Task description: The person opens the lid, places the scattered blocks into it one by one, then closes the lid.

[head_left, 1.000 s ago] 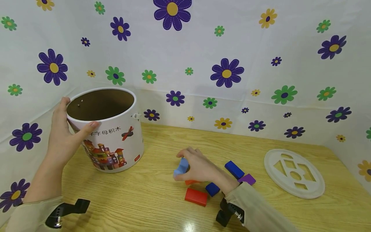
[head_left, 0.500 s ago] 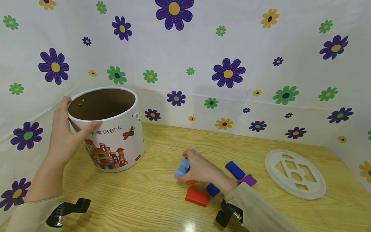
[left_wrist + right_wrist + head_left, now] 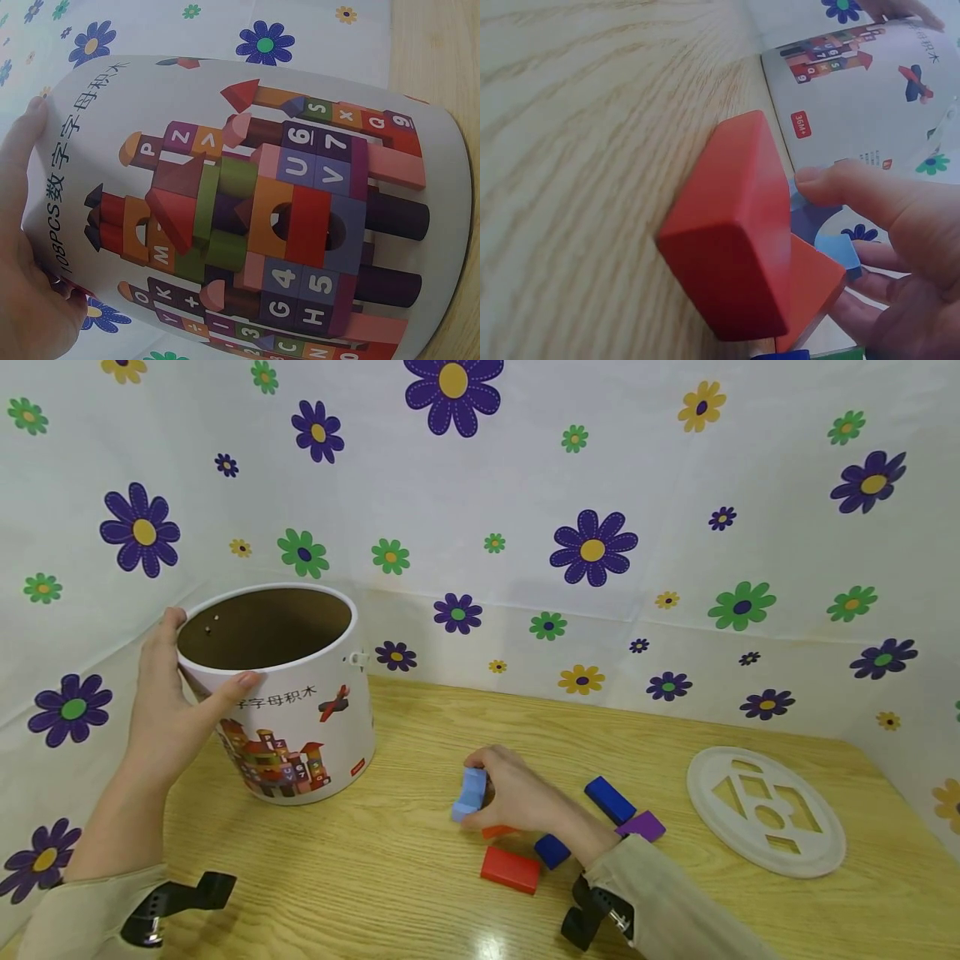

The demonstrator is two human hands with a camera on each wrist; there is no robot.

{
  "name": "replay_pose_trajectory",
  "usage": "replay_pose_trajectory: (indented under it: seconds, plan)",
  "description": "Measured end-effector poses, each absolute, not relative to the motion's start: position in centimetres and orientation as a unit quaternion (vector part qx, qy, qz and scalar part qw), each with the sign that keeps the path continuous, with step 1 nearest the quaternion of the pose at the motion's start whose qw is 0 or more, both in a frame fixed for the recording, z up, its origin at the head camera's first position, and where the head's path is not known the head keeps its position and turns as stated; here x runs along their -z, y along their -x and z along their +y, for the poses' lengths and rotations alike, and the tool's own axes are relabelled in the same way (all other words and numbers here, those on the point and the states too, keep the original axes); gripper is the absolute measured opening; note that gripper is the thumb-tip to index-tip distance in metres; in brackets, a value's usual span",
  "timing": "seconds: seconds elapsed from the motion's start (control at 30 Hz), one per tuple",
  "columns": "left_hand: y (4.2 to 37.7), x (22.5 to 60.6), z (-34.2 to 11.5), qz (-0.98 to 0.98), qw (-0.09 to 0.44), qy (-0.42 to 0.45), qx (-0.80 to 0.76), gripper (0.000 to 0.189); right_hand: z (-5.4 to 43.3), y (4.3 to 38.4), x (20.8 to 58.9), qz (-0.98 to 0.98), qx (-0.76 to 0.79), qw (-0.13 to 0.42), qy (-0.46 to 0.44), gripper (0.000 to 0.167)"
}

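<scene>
At the left of the head view, my left hand (image 3: 168,710) grips the upper side of a white bucket (image 3: 341,718) printed with toy-block castles. Its thumb lies over the front below the rim, the other fingers along the left side. The left wrist view shows that hand (image 3: 30,247) at the lettered end of the bucket (image 3: 420,172). My right hand (image 3: 517,789) pinches a light blue arch block (image 3: 470,793) between thumb and fingers, low over the table. An orange-red block (image 3: 810,289) sits right by these fingers, partly hidden under the hand in the head view.
A red block (image 3: 510,869), two dark blue blocks (image 3: 610,800) and a purple block (image 3: 642,826) lie around my right forearm. Farther right is a flat white disc (image 3: 767,810) with shaped cut-outs. A flowered cloth (image 3: 480,468) stands behind the table (image 3: 360,877).
The light blue arch block has turned slightly in my right fingers, which have shifted a little. My left hand and the bucket hold their place.
</scene>
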State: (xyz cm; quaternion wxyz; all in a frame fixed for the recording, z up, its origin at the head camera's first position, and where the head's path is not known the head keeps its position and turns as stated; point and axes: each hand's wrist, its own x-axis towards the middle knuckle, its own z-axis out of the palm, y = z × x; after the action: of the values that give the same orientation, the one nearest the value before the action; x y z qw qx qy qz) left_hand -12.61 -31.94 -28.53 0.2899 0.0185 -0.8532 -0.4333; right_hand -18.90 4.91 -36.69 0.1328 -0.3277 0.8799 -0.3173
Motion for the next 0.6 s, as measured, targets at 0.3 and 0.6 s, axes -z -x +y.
replay_pose_trajectory:
  seconds: [0.3,0.6]
  plan:
    - [12.6,28.6,-32.0,-0.855,0.287,-0.024,0.431,0.097,5.0,18.4,36.4,0.866,0.350,0.114,0.340,0.070]
    - [12.6,28.6,-32.0,-0.854,0.289,-0.019,0.432,0.097,4.7,17.6,35.9,0.845,0.386,0.086,0.361,0.068]
